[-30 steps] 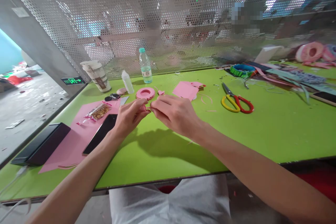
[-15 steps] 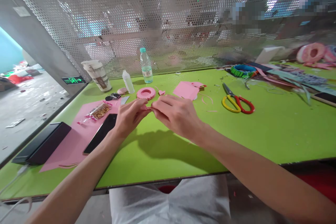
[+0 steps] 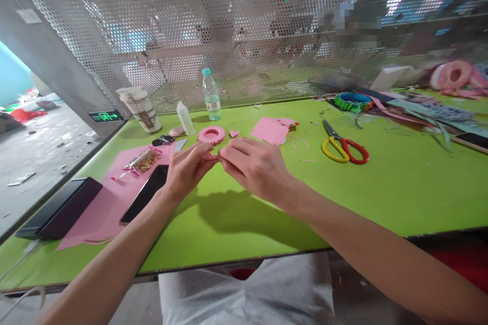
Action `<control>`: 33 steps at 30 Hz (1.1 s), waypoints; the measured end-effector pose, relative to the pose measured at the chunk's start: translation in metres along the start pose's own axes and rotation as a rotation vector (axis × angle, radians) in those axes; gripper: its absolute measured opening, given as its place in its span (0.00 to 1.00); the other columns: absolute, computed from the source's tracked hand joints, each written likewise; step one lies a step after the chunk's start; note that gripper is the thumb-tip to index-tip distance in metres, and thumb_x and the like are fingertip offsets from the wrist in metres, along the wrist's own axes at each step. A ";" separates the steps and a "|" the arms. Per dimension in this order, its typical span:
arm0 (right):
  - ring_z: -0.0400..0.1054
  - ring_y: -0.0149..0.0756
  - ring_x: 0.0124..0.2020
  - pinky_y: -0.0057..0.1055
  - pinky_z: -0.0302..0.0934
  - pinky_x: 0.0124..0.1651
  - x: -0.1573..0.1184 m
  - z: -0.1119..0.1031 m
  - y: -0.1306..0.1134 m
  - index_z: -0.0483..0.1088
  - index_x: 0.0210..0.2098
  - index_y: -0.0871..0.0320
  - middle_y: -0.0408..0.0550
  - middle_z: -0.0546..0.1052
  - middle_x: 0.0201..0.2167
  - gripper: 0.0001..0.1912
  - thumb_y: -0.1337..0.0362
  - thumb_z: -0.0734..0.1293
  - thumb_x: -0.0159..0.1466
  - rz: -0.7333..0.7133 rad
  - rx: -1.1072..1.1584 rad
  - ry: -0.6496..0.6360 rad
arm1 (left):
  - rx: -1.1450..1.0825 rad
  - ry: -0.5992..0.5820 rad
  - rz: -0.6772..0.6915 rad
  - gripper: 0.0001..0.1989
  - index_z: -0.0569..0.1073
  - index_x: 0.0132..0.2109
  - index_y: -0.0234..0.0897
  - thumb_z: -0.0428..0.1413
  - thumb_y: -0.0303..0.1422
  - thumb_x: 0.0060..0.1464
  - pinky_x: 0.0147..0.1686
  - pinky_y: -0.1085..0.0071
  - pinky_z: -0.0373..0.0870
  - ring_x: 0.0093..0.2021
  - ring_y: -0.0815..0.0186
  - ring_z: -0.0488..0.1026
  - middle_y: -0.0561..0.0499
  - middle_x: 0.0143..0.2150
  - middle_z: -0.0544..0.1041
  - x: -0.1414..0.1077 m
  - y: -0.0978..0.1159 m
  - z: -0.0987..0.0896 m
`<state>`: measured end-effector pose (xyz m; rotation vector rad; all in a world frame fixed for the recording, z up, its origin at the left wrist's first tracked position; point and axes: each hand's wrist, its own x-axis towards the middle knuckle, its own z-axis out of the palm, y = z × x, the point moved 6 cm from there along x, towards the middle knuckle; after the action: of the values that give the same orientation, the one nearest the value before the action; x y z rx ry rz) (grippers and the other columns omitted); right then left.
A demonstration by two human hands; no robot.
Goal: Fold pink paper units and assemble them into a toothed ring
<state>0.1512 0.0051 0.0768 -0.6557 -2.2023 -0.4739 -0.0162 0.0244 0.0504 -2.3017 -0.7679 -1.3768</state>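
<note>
Between my two hands is a small strip of pink paper, mostly covered by the fingers. My left hand is closed, pinching one end of it. From the other side my right hand grips it with bent fingers, knuckles up. Both hands are held above the green table, their fingertips almost meeting. Just beyond them lies a pink paper ring with a fringed edge. A small pink paper piece and pink paper sheets lie past my right hand.
Scissors with yellow and red handles lie on the right. A bottle, a glue bottle and a paper cup stand at the back. Left are a phone, a snack packet and a dark box. A perforated screen rises behind.
Almost nothing differs. The view has shifted very slightly, and both hands keep the same pinch on the pink paper.
</note>
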 end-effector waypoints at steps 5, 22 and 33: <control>0.73 0.35 0.36 0.35 0.56 0.35 0.002 -0.006 -0.007 0.76 0.37 0.60 0.47 0.83 0.37 0.12 0.70 0.64 0.76 -0.046 -0.094 0.023 | 0.035 0.019 0.033 0.03 0.74 0.48 0.38 0.60 0.31 0.69 0.32 0.76 0.69 0.29 0.70 0.74 0.53 0.33 0.79 0.001 0.003 -0.002; 0.74 0.35 0.38 0.34 0.59 0.37 0.002 -0.006 -0.007 0.76 0.38 0.59 0.46 0.83 0.38 0.12 0.68 0.63 0.77 -0.010 -0.054 0.014 | 0.064 0.048 0.037 0.04 0.73 0.48 0.39 0.61 0.31 0.69 0.31 0.76 0.68 0.28 0.70 0.71 0.54 0.32 0.77 -0.001 0.003 -0.004; 0.74 0.35 0.37 0.34 0.58 0.37 0.002 -0.005 -0.007 0.75 0.38 0.58 0.45 0.83 0.36 0.10 0.68 0.64 0.77 0.023 -0.040 0.025 | 0.132 0.034 0.112 0.04 0.73 0.46 0.40 0.61 0.28 0.68 0.30 0.72 0.66 0.26 0.68 0.70 0.54 0.29 0.76 0.005 0.012 -0.009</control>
<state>0.1493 -0.0024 0.0804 -0.6927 -2.1645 -0.5127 -0.0133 0.0114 0.0585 -2.1796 -0.6875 -1.2731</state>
